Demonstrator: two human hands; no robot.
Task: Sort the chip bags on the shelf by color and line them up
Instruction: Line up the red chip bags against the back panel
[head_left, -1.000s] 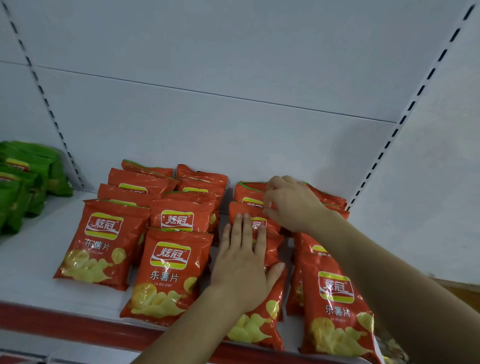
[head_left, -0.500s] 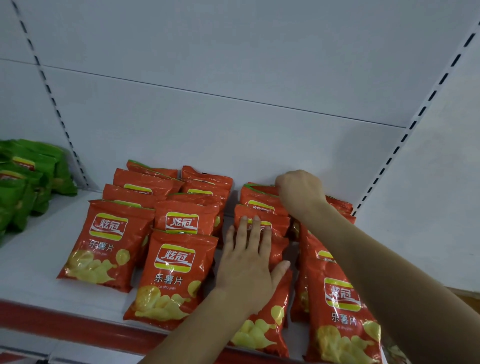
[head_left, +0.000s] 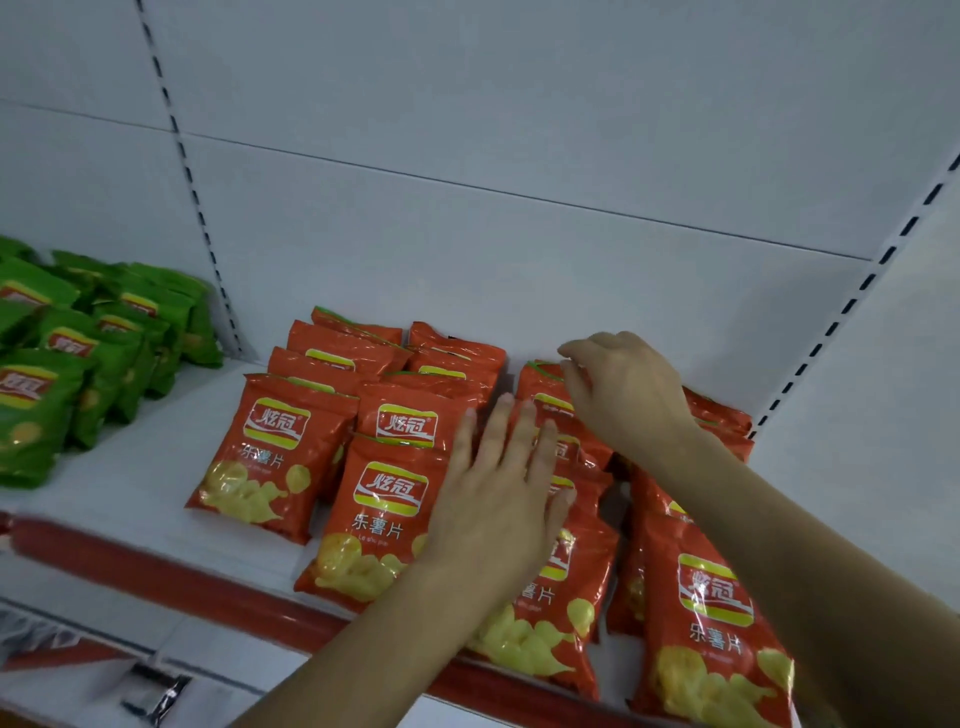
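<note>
Since half a second ago, my right hand (head_left: 631, 392) has uncurled from a fist at the rear of the third row; its fingers now hang loosely bent over the rearmost bag (head_left: 543, 382), and I cannot tell whether the fingertips touch its top edge. My left hand (head_left: 501, 486) has barely shifted.

Item: orange chip bags (head_left: 387, 512), four front-to-back rows, overlapped like shingles, on the right part of the white shelf (head_left: 140, 467). Two left rows look tidy. The third row (head_left: 550, 592) lies partly under my left hand, which rests flat with fingers straight and slightly spread, I judge to keep the bags from sliding while the back is straightened. The fourth row (head_left: 714, 623) sits just beside it, partly hidden by my right forearm.

Item: green chip bags (head_left: 78, 364), grouped at far left, well apart from the orange, in looser order.

Item: red front rail (head_left: 171, 577) along the shelf edge; the front bags lie against or just behind it.

Item: slotted uprights (head_left: 192, 202) on the white back panel.

Colour sorting looks done here; lining up the third and fourth rows remains.
</note>
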